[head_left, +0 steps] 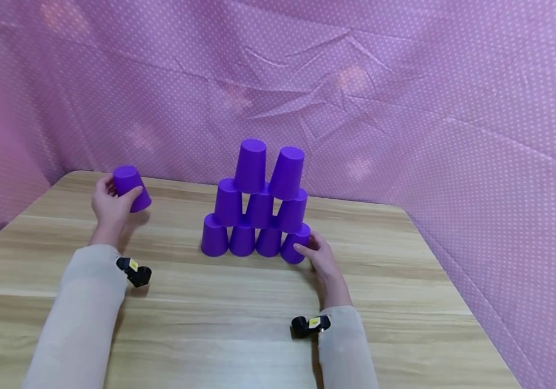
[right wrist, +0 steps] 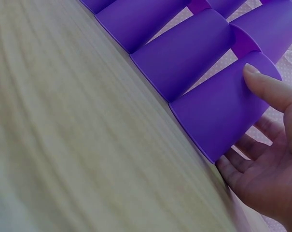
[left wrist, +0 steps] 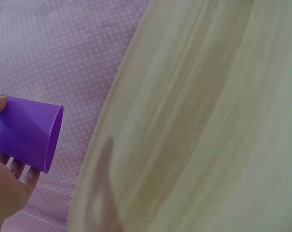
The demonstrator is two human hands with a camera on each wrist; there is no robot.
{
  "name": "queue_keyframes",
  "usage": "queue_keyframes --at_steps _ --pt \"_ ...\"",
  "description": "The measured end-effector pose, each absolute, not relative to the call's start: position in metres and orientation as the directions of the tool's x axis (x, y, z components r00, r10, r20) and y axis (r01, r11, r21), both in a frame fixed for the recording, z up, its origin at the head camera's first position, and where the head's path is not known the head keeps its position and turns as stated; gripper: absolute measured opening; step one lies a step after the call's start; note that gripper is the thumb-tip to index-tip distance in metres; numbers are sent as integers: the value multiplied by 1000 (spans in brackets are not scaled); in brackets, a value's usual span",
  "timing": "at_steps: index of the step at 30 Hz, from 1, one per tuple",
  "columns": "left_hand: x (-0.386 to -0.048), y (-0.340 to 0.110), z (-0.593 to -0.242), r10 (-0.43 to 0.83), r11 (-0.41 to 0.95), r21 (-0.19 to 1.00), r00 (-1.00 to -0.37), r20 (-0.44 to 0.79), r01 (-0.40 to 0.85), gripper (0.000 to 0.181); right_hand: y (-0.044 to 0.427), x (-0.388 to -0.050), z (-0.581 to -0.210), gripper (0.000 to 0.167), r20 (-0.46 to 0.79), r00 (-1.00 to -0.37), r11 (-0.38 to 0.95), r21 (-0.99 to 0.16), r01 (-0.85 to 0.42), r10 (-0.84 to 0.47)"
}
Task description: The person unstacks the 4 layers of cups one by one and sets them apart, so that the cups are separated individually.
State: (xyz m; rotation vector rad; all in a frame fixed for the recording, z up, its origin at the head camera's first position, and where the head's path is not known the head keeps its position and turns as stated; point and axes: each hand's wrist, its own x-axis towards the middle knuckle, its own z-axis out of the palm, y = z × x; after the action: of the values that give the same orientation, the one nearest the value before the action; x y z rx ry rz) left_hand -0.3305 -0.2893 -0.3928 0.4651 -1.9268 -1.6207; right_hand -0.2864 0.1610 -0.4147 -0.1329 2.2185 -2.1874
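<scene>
A purple cup [head_left: 132,189] is held upside down by my left hand [head_left: 111,208], thumb on the near side and fingers behind. In the left wrist view the same cup [left wrist: 25,130] appears raised off the table, its rim apart from the wood. Upside-down purple cups form a pyramid [head_left: 259,209]: several in the bottom row, three in the middle and two side by side on top. My right hand [head_left: 324,259] holds the bottom row's rightmost cup [right wrist: 223,106] between thumb and fingers. That cup stands on the table beneath the middle row's right cup [head_left: 291,212].
The wooden table [head_left: 200,324] has rounded far corners. Pink dotted cloth [head_left: 404,81] hangs close behind the pyramid and along both sides. Small black cameras with yellow labels sit on the left wrist [head_left: 134,272] and right wrist [head_left: 309,326].
</scene>
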Motion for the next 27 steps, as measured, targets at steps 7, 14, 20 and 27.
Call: queue_keyframes --at_steps 7,14,20,27 --pt "-359 -320 -437 -593 134 988 -792 144 80 74 161 -286 -415 50 26 -997 30 -999 -28 -74" --pt "-343 -312 -424 -611 29 998 -789 64 58 73 159 -287 -414 50 30 -997 24 -999 -32 -71" --pt "-315 -290 -393 -620 19 999 -785 -15 -34 69 158 -287 -415 51 30 -998 16 -999 -31 -62" --pt "-305 -283 -389 -603 -29 999 -797 -32 -18 69 160 -287 -415 50 33 -997 6 -999 -33 -63"
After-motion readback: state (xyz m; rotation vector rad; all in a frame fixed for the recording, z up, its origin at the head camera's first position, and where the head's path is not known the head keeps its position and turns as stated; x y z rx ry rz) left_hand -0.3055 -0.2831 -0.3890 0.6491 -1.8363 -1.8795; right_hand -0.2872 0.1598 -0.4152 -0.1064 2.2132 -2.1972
